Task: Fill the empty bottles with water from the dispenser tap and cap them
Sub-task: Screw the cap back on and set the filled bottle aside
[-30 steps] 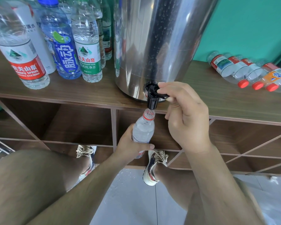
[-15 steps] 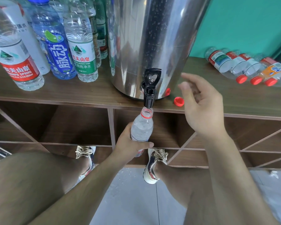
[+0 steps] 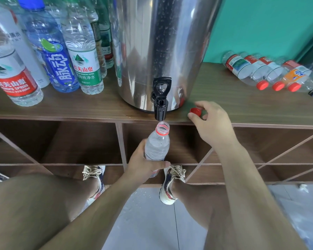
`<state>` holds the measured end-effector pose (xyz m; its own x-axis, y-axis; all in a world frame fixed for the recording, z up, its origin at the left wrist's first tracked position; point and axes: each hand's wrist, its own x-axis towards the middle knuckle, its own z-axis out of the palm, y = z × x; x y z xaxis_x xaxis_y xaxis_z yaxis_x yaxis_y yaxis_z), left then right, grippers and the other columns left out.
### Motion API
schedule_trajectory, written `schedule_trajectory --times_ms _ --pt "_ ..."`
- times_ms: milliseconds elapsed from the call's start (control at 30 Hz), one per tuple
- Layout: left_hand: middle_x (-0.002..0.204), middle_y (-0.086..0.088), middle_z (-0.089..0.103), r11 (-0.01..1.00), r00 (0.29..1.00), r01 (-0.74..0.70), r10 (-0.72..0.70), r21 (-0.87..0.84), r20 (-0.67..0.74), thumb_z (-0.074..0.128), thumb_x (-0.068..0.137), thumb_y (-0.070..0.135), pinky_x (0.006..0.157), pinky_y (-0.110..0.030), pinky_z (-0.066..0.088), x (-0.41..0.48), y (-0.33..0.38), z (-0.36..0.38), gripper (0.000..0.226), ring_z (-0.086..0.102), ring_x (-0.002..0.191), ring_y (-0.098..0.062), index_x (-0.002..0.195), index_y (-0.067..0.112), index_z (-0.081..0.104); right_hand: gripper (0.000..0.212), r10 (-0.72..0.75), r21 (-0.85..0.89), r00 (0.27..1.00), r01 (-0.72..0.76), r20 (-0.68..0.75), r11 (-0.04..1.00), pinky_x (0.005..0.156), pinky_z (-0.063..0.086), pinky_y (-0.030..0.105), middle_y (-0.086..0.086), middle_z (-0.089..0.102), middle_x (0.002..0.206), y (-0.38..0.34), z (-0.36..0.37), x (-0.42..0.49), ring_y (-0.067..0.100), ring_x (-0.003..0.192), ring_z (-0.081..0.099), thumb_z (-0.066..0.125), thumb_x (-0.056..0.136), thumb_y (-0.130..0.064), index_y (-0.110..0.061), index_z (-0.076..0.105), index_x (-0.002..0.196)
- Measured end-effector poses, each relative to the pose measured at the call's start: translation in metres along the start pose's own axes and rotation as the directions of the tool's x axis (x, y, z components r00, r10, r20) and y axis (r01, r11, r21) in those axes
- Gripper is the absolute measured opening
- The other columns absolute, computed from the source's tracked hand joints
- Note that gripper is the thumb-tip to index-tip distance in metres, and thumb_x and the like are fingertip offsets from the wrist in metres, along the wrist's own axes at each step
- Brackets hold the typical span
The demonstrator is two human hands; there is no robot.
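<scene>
bottle under tap, gripped by left hand | right hand came down, now pinching red cap

One steel dispenser with one black tap was counted. One uncapped bottle and one loose red cap were seen. At least six upright bottles were counted at the left; the rows behind could not be told. Three red-capped bottles were counted lying at the right. Two shoes were noted.
</scene>
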<state>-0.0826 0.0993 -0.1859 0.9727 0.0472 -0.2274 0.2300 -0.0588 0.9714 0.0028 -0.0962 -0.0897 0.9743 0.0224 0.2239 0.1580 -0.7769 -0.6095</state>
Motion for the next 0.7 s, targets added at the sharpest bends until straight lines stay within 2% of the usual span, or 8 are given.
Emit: schedule_trajectory --times_ms 100,167,267,367,433,500,600,700 --pt "0.110 0.015 0.064 1.000 1.000 -0.001 0.001 0.004 0.008 0.096 0.065 0.011 0.067 -0.009 0.048 -0.001 0.000 0.000 0.072 0.062 0.101 -0.005 0.114 0.040 0.051 0.036 -0.076 0.108 0.990 0.063 0.120 0.992 0.074 0.043 0.010 -0.016 0.068 0.106 -0.009 -0.014 -0.010 0.002 0.075 0.058 0.082 0.089 -0.025 -0.029 0.067 0.122" --pt "0.112 0.013 0.065 1.000 1.000 -0.007 0.007 0.012 0.013 0.095 0.066 0.010 0.070 -0.011 0.049 -0.002 0.001 0.000 0.072 0.063 0.104 -0.008 0.115 0.039 0.052 0.037 -0.123 0.212 0.960 0.069 0.253 0.975 0.070 0.048 0.017 -0.016 0.069 0.097 -0.013 -0.020 -0.022 0.004 0.069 0.056 0.085 0.085 -0.016 -0.028 0.069 0.116" --pt "0.112 0.015 0.063 0.999 1.000 -0.011 0.011 0.040 0.016 0.094 0.067 0.009 0.067 -0.008 0.048 -0.001 0.002 0.002 0.072 0.062 0.103 -0.007 0.116 0.038 0.051 0.040 -0.176 0.303 0.921 0.067 0.348 0.951 0.070 0.051 0.024 -0.007 0.071 0.103 -0.016 -0.020 -0.032 0.016 0.078 0.061 0.086 0.083 -0.008 -0.024 0.069 0.116" --pt "0.109 0.016 0.064 0.997 1.000 -0.009 0.008 0.080 0.011 0.096 0.066 0.011 0.067 -0.010 0.047 -0.001 0.000 0.005 0.073 0.063 0.101 -0.006 0.115 0.039 0.051 0.043 -0.202 0.362 0.904 0.056 0.378 0.930 0.072 0.051 0.019 0.001 0.071 0.111 -0.021 -0.019 -0.033 0.009 0.083 0.060 0.086 0.083 -0.007 -0.020 0.067 0.118" --pt "0.107 0.017 0.065 0.995 1.000 -0.003 0.002 0.098 0.011 0.096 0.065 0.011 0.066 -0.010 0.047 -0.002 -0.001 0.006 0.071 0.063 0.099 -0.004 0.113 0.039 0.052 0.042 -0.212 0.364 0.899 0.064 0.384 0.929 0.078 0.053 0.019 -0.003 0.072 0.109 -0.024 -0.020 -0.033 0.005 0.089 0.064 0.086 0.083 -0.012 -0.023 0.065 0.118" --pt "0.106 0.017 0.065 0.993 1.000 0.000 -0.001 0.119 0.009 0.095 0.066 0.010 0.067 -0.011 0.047 -0.002 0.000 0.006 0.071 0.063 0.098 -0.005 0.116 0.037 0.052 0.039 -0.219 0.364 0.900 0.074 0.376 0.929 0.086 0.055 0.021 -0.008 0.074 0.106 -0.025 -0.021 -0.035 0.005 0.097 0.069 0.085 0.084 -0.014 -0.029 0.066 0.114" --pt "0.104 0.016 0.065 0.986 1.000 -0.012 0.009 0.167 0.020 0.094 0.068 0.010 0.067 -0.012 0.047 -0.003 0.003 0.007 0.070 0.064 0.095 -0.005 0.118 0.034 0.052 0.033 -0.192 0.364 0.908 0.047 0.373 0.930 0.088 0.058 0.025 -0.007 0.075 0.097 -0.027 -0.024 -0.035 0.011 0.090 0.074 0.084 0.086 -0.009 -0.031 0.073 0.107" --pt "0.100 0.014 0.067 0.985 1.000 -0.016 0.013 0.172 0.023 0.094 0.067 0.006 0.062 -0.006 0.047 -0.004 0.002 0.007 0.065 0.064 0.086 0.004 0.109 0.036 0.054 0.037 -0.213 0.303 0.901 0.097 0.377 0.948 0.097 0.058 0.031 -0.009 0.076 0.105 -0.030 -0.025 -0.037 0.011 0.093 0.074 0.083 0.086 -0.004 -0.036 0.076 0.103"
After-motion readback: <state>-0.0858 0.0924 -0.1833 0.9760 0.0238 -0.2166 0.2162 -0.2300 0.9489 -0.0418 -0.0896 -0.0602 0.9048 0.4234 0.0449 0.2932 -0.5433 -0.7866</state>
